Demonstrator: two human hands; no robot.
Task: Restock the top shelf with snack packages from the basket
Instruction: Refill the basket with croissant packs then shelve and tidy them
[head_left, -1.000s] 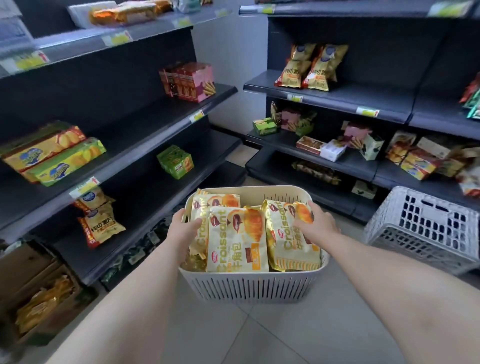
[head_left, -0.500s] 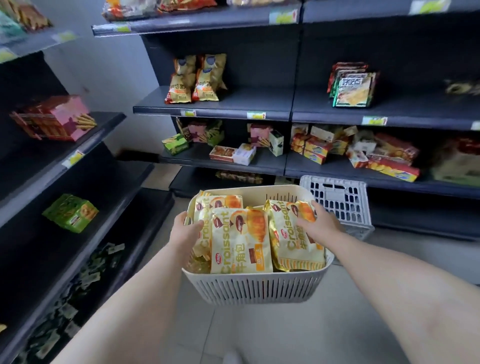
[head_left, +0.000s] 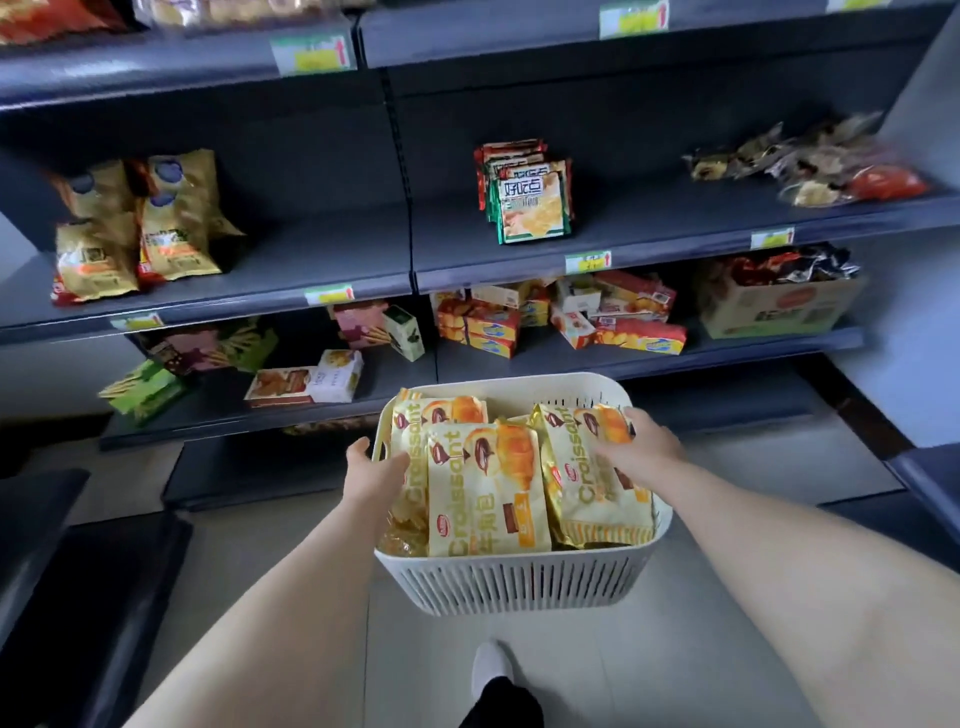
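I carry a cream slatted basket (head_left: 519, 587) in front of me, above the tiled floor. Several yellow Croissant packages (head_left: 488, 499) stand upright in it. My left hand (head_left: 371, 470) grips the basket's left rim by the handle slot. My right hand (head_left: 641, 449) holds the right rim, its fingers lying over the rightmost package (head_left: 592, 499). The top shelf (head_left: 519, 47) runs across the upper edge of the view, and a few blurred snack bags (head_left: 208, 10) show at its left end.
Below the top shelf, dark shelves hold gold bags (head_left: 140, 228), green-and-red packets (head_left: 527, 195), loose wrapped snacks (head_left: 810, 163) and boxes (head_left: 561, 317). A cardboard carton (head_left: 774, 306) sits at the right. Another dark shelf unit (head_left: 67, 571) stands at my left. My shoe (head_left: 491, 665) is on the floor.
The view has swung right, from the left-hand shelves to the unit straight ahead, and closer to it. The white crate on the floor has left the view. Both hands still hold the basket.
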